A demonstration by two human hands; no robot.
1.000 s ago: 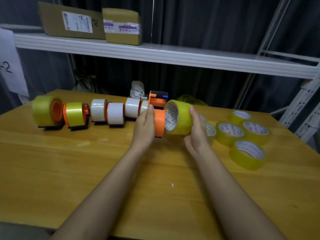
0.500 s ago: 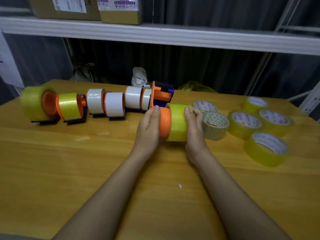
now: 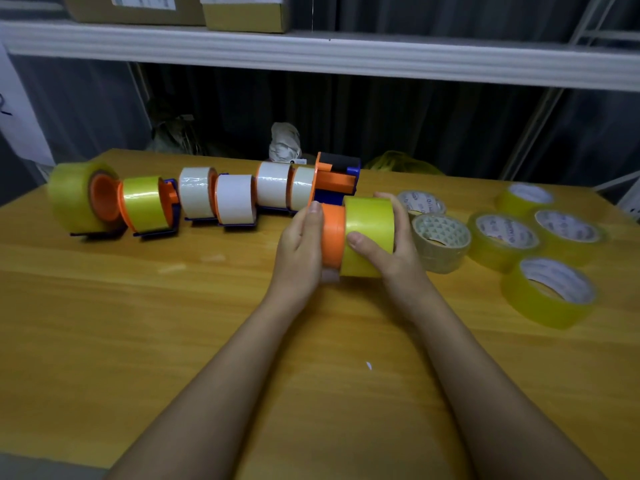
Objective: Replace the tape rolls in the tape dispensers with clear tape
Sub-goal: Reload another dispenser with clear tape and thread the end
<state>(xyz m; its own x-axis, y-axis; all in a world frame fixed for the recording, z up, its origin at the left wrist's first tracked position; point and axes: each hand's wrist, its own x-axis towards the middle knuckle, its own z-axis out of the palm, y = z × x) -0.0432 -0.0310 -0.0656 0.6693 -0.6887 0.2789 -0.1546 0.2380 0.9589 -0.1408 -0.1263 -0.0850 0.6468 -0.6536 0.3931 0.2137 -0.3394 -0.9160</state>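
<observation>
A wooden table (image 3: 104,323) fills the lower view, and a white shelf (image 3: 346,57) runs across above its far edge, carrying cardboard boxes (image 3: 242,12).

Along the far side of the table, left of the hands, stands a row of tape dispensers (image 3: 214,199) with orange hubs and dark blue frames. The two leftmost carry yellowish clear rolls; the four nearer the hands carry white rolls. Behind the hands, at the right end of that row, an orange and blue dispenser (image 3: 337,183) stands with a black roller on top.

Right of the hands, spare tape rolls (image 3: 540,258) lie flat on the table: four yellowish clear ones in a loose cluster and, just beside the right hand, two paler rolls (image 3: 440,237), one nearer and one behind it.

Near the middle of the table, the left hand (image 3: 299,251) lies with straight fingers flat against the left side of an orange hub (image 3: 333,233), pressing it. The right hand (image 3: 388,244) has its grip curled around a clear tape roll (image 3: 369,230), thumb on the near face, fingers over the far side. The roll sits pushed partway onto the hub, its left edge touching the orange rim, held above the table between the two hands.

A small white scrap (image 3: 369,366) lies on the table between the forearms.
</observation>
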